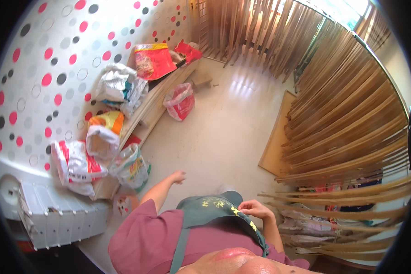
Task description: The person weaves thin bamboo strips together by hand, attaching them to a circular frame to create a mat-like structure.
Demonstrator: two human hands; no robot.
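My left hand (179, 177) hangs out over the pale floor, to the right of a clear plastic bag with green print (130, 169). Its fingers are loosely bent, and nothing shows in them. Close in front of my dark green apron (210, 208) is my right hand (255, 209). Its fingers are partly curled and apart; I see no object in them, and I cannot tell whether they touch the apron. Both forearms are bare below dark pink sleeves.
Long tan strips (342, 118) hang in rows at the right and far side, above a wooden board (276, 137). A low wooden bench (157, 98) along the dotted wall bears several bags. A red-and-white bag (180, 101) stands on the floor. A grey-white cabinet (61, 214) is at left.
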